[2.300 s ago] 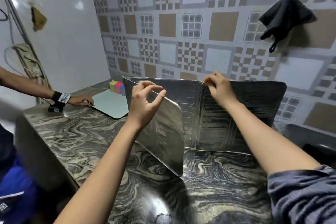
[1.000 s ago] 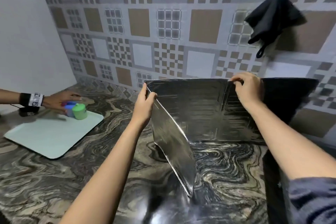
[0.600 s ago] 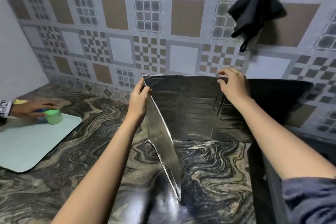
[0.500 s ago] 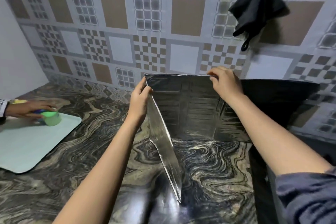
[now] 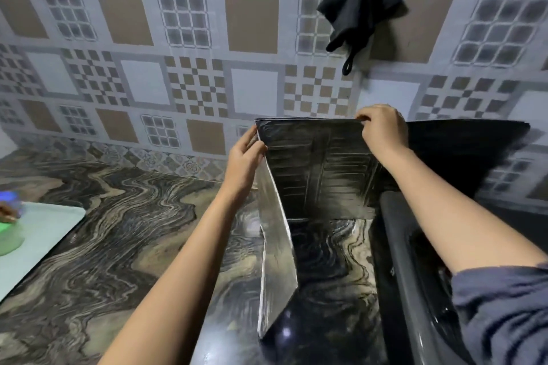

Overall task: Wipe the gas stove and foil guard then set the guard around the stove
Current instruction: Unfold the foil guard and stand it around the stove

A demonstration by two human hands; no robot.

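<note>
The silver foil guard stands folded on the marble counter, its back panel against the tiled wall and its left panel angled toward me. My left hand grips the top corner where the left and back panels meet. My right hand pinches the back panel's top edge further right. A dark right-hand panel runs off behind my right arm. The black gas stove shows partly at the lower right, under my right arm and just beside the guard's open space.
A black cloth hangs on a wall hook above the guard. At the far left a pale green board carries a green cup with another person's fingers by it. The marble counter stretches between.
The guard has slid right along the wall and its left panel has swung more edge-on to me. My view turned right, bringing the stove into sight and pushing the board to the left edge.
</note>
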